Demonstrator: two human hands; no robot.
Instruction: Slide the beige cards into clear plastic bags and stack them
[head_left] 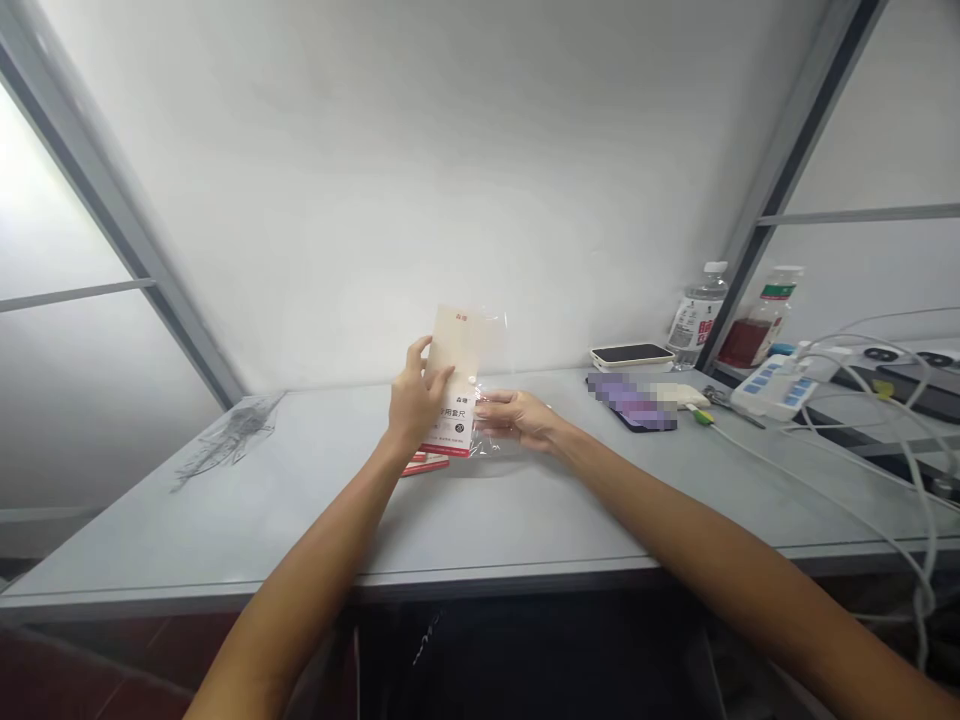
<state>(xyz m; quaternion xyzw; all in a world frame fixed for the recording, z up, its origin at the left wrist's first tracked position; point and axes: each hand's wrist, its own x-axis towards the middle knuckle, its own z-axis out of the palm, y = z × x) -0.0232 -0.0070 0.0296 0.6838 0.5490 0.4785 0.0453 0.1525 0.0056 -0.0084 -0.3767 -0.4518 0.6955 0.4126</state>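
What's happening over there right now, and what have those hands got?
Left hand gripping a printed card in a clear plastic bag, held upright. Right hand at the bag's side. Red-edged strips lying beside them on the table. Nothing in the way.

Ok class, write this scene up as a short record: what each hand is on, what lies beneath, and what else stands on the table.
Left hand: gripping a printed packet
Right hand: on a clear plastic bag
Beneath: red-edged items
Surface: pale grey table
Further right: water bottle, bottle of red liquid, power strip
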